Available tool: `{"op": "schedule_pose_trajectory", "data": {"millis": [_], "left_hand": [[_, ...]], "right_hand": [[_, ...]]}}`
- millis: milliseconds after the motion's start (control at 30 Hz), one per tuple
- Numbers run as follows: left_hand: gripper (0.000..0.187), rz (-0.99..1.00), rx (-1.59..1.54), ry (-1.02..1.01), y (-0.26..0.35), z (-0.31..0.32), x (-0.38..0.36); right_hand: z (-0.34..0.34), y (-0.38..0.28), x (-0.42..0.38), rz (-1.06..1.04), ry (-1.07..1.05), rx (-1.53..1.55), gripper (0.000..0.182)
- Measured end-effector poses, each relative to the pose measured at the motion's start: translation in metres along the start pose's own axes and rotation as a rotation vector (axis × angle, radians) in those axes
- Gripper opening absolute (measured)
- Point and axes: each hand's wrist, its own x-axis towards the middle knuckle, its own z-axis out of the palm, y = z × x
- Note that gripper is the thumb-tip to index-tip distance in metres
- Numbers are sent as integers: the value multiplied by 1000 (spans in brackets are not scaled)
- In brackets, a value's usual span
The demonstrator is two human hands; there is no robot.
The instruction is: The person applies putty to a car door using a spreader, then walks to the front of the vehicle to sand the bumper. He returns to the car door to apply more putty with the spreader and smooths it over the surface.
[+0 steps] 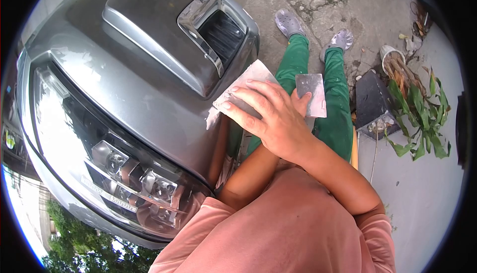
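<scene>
Bright daylight — white glare across headlight [117, 161], soft reflections on grey bodywork [124, 81] — fisheye bowing, corners black.

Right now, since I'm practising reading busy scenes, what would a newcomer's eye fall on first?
Probably the big headlight in the shiny grey bodywork filling the left. Next, near the middle, the right hand holds a pale smeared plate. Just right of it, the left hand, its arm crossed beneath, holds a grey plate.

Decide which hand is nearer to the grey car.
Right: the right hand holds a pale sheet beside the grey car; the left hand is farther off, holding a small plate.
</scene>
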Motion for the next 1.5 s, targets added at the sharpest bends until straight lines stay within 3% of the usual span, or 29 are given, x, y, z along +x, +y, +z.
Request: {"op": "schedule_pose_trajectory", "data": {"millis": [467,533,600,767,1267,1500], "left_hand": [[29,-19,-44,-42,-2,-2,-2],[29,132,-22,-53,-47,-8,11],[29,144,-6,-42,-54,-8,14],[30,-26,-219,-77,6,0,-6],[29,43,-73,-45,-10,-2,4],[29,-36,-246,-66,13,2,-9]], "right_hand": [[4,-7,-3,42,22,-33,50],[1,-7,-4,59,9,-67,50],[-5,-10,-3,74,5,-73,49],[-11,-29,2,44,53,-89,49],[7,-9,-7,99,33,-52,52],[-8,-39,-15,146,31,205,58]]}}
